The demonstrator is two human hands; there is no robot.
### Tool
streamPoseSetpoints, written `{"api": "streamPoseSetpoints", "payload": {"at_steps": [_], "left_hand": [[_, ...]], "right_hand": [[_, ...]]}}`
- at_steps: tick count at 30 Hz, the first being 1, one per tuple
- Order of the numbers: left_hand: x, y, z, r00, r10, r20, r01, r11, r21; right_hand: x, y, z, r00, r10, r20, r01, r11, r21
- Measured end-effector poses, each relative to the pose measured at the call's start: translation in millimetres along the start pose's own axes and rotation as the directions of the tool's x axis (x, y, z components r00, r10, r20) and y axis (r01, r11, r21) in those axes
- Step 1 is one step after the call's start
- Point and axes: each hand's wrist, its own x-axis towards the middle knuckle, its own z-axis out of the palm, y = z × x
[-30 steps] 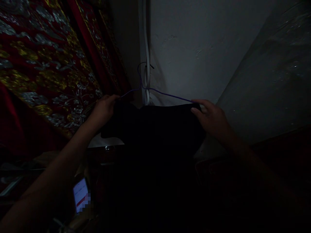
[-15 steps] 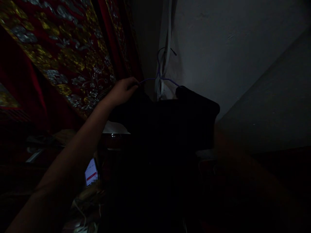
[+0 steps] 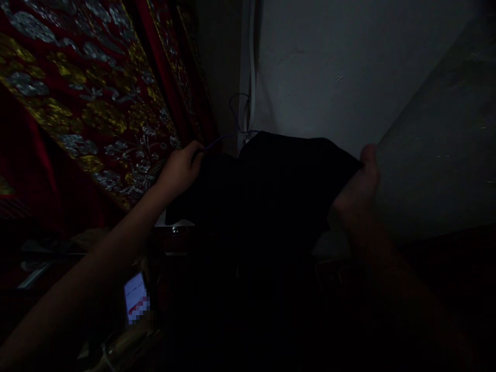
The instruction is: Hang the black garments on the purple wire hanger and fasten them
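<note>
A black garment [image 3: 271,191], perhaps a shirt, hangs from a thin purple clothes hanger [image 3: 219,141] in front of me. My left hand [image 3: 182,168] is closed around the hanger's left arm together with the garment's shoulder. On the other side, my right hand [image 3: 362,181] pinches the garment's right edge, thumb up, and pulls the cloth out sideways. The hanger's hook rises above the neckline near a white cable. Cloth covers the right arm of the hanger, and the garment's lower part is lost in darkness.
Red cloth [image 3: 116,98] with gold and silver embroidery hangs at the left. A grey wall [image 3: 329,77] stands behind, with a white cable [image 3: 252,62] running down it. A lit phone [image 3: 136,297] lies at the lower left among dim clutter.
My right hand has come into view gripping the garment's right side, which is now stretched outward and covers more of the hanger. The left hand keeps its hold; the view has shifted slightly.
</note>
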Motion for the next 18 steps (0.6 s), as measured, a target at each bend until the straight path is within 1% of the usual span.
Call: {"api": "streamPoseSetpoints", "payload": {"at_steps": [2, 4, 6, 9, 12, 14, 15, 16, 17, 18], "left_hand": [[2.1, -1.0, 4.2, 0.999, -0.051, -0.016, 0.051, 0.999, 0.001], [6.1, -3.3, 8.0, 0.994, -0.106, -0.021, 0.106, 0.994, -0.004], [11.4, -5.2, 11.3, 0.989, -0.148, -0.014, 0.148, 0.989, -0.022], [19.7, -4.6, 15.7, 0.987, -0.159, 0.013, 0.159, 0.986, -0.054], [23.2, -0.8, 18.8, 0.988, -0.153, 0.006, 0.153, 0.988, -0.015], [21.3, -0.4, 19.6, 0.986, -0.166, -0.024, 0.167, 0.984, 0.055], [19.2, -1.6, 19.8, 0.984, -0.172, -0.041, 0.175, 0.982, 0.070], [16.5, -3.7, 20.0, 0.983, -0.177, -0.049, 0.179, 0.983, 0.043], [13.5, -6.3, 20.1, 0.983, -0.179, -0.046, 0.179, 0.984, -0.022], [10.3, -8.7, 20.1, 0.983, -0.178, -0.037, 0.174, 0.979, -0.107]], "right_hand": [[-2.2, -22.9, 9.0, 0.999, 0.040, 0.019, -0.042, 0.994, 0.098], [-12.4, -40.7, 22.5, 0.999, 0.026, 0.025, -0.028, 0.993, 0.115], [-26.9, -49.0, 35.0, 0.998, 0.037, 0.044, -0.042, 0.993, 0.110], [-38.2, -45.4, 47.2, 0.989, 0.094, 0.116, -0.105, 0.990, 0.094], [-28.7, -35.9, 54.1, 0.971, 0.111, 0.214, -0.135, 0.985, 0.105], [-21.2, -34.1, 56.1, 0.944, 0.122, 0.306, -0.161, 0.981, 0.105], [-20.3, -35.5, 55.8, 0.924, 0.122, 0.362, -0.168, 0.981, 0.098], [-22.0, -38.4, 54.7, 0.889, 0.112, 0.444, -0.164, 0.983, 0.081], [-26.2, -42.4, 52.8, 0.823, 0.095, 0.559, -0.149, 0.987, 0.052], [-32.5, -46.7, 50.4, 0.707, 0.083, 0.702, -0.122, 0.993, 0.006]]}}
